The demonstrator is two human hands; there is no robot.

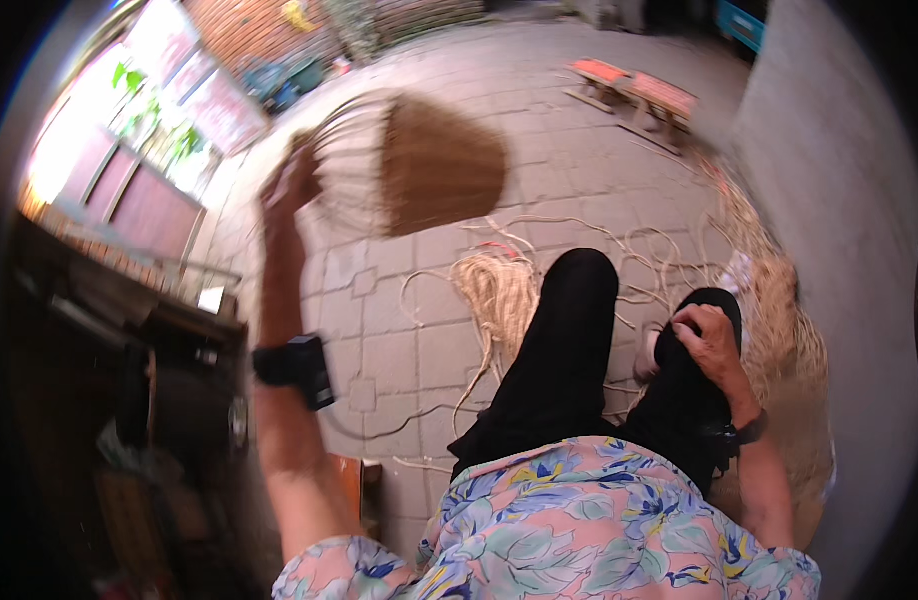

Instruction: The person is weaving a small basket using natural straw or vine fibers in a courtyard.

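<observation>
Out to the left, at arm's length, my left hand (297,178) is closed on a part-woven basket (444,165). The basket is tilted on its side and slightly blurred. Its brown woven body points right, and bare curved stakes run from it to my fingers. My right hand (711,338) rests on my right knee, fingers loosely bent and somewhat apart, with nothing visible in it. On the floor ahead of my left knee lies a bundle of pale straw-coloured cord (499,295), with loose strands trailing from it.
More cord (769,300) is heaped along the grey wall (834,150) on my right, with loops across the paved floor (379,300). Low reddish-topped benches (629,88) stand ahead on the right. Dark wooden furniture (169,400) is close on my left. A cable (379,436) crosses the floor.
</observation>
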